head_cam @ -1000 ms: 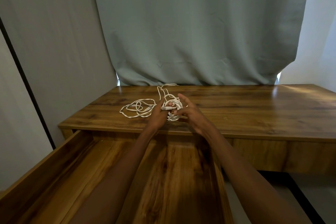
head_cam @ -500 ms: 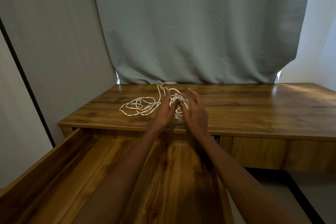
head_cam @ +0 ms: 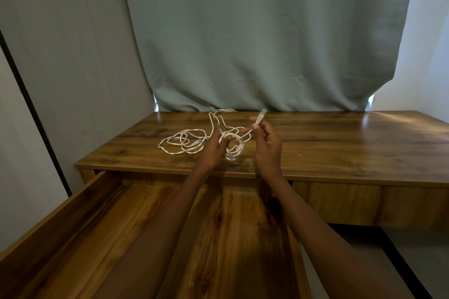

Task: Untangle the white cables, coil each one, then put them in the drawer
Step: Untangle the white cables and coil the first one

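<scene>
A tangle of white cables lies on the wooden desk top, left of centre. My left hand grips a small coiled bunch of cable at the tangle's right end. My right hand pinches a cable just below its plug and holds that end raised above the desk. The cable runs from the plug down into the bunch in my left hand. The open wooden drawer is pulled out below my arms.
A grey-green curtain hangs behind the desk, with a grey wall on the left. The right drawer front is closed. The desk's right half shows bare wood.
My right hand has drawn away from the left, up and to the right, pulling a plug end out of the bunch. The left hand stays on the coil.
</scene>
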`<state>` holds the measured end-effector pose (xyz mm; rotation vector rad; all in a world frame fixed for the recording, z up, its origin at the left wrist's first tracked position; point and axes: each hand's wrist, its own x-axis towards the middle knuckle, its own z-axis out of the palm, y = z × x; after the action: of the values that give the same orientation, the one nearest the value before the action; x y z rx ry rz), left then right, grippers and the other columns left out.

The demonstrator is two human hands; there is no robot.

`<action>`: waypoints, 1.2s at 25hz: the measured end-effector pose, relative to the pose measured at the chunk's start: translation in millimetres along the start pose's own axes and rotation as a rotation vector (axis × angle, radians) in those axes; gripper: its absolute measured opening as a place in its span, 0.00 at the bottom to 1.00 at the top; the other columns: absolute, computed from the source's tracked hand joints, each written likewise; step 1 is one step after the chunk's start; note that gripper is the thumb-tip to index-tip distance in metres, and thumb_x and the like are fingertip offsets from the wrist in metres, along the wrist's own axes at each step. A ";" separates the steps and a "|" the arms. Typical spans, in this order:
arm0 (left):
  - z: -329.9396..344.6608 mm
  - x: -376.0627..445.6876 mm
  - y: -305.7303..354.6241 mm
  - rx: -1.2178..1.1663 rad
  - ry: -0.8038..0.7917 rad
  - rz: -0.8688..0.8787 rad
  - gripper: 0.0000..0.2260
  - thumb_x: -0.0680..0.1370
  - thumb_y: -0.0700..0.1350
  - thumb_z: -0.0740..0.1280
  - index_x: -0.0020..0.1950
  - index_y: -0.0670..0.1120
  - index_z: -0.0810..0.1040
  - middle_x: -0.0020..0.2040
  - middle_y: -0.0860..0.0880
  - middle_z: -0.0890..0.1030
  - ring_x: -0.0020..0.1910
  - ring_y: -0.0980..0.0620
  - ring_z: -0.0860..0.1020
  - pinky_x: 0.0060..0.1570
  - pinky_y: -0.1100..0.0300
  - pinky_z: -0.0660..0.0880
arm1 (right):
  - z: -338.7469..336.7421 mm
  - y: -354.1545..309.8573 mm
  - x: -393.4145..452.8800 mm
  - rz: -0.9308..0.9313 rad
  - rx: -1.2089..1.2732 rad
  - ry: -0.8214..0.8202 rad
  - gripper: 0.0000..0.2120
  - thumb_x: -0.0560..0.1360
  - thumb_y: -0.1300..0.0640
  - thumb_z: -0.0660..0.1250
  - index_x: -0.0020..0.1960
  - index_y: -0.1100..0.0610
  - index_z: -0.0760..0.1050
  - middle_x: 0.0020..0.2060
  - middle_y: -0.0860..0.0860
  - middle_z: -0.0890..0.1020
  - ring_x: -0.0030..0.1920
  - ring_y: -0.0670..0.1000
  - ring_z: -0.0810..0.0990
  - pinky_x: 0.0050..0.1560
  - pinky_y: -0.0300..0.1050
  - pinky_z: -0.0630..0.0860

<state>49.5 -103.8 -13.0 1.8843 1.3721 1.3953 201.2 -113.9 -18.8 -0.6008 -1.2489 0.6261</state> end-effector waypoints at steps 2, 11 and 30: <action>-3.7 -3.4 -7.2 -0.043 0.010 -0.021 0.20 0.84 0.46 0.62 0.75 0.49 0.64 0.56 0.55 0.77 0.52 0.62 0.76 0.48 0.71 0.68 | -3.2 -6.5 11.7 0.147 0.220 0.106 0.14 0.84 0.58 0.62 0.69 0.57 0.74 0.41 0.55 0.86 0.44 0.52 0.85 0.43 0.46 0.83; -11.5 -9.8 -14.2 -0.157 -0.116 0.021 0.10 0.82 0.47 0.65 0.62 0.48 0.77 0.54 0.53 0.81 0.49 0.64 0.79 0.48 0.67 0.75 | -51.4 9.2 74.2 0.503 0.465 0.278 0.14 0.82 0.66 0.61 0.66 0.67 0.75 0.57 0.61 0.84 0.57 0.59 0.84 0.45 0.43 0.83; -0.1 -4.2 -11.5 -0.257 -0.005 0.099 0.10 0.83 0.44 0.64 0.62 0.43 0.78 0.56 0.49 0.83 0.55 0.57 0.81 0.54 0.63 0.75 | 2.3 5.1 21.1 0.748 0.126 -0.263 0.08 0.81 0.60 0.64 0.52 0.59 0.82 0.44 0.56 0.86 0.39 0.50 0.85 0.46 0.50 0.83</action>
<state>44.1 -102.7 -24.0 1.8040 1.0512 1.5326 202.6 -95.0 -8.0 -0.9058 -1.1978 1.4327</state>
